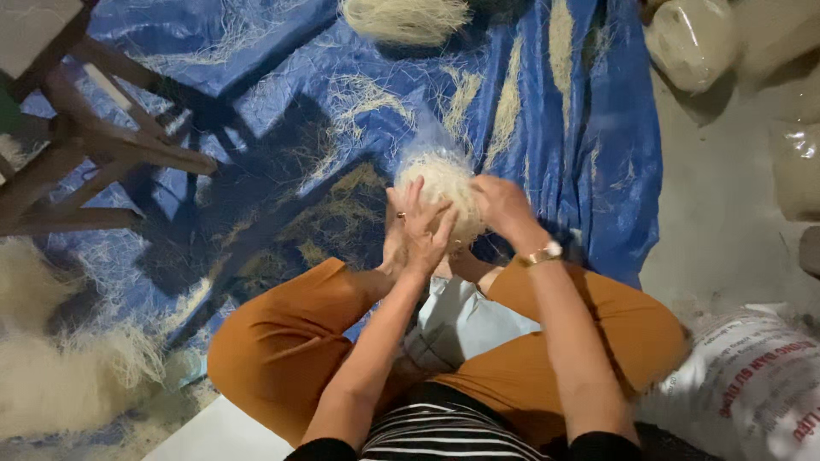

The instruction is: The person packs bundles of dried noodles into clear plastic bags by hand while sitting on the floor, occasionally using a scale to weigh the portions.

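Both hands work a ball of pale fibre strands (446, 189), held above the knees over the blue tarpaulin (589, 145). The left hand (420, 229) is closed around the near side of the ball, fingers spread and curved over it. The right hand (502, 205) is closed on the far-right side, wrist bent inward, a gold wristwatch (541, 253) just behind it. For a tight, even ball, keep both palms pressed against it and tuck in stray ends. Loose fibre (401, 17) lies ahead of the hands; a wooden stool (94, 137) stands well to the left.
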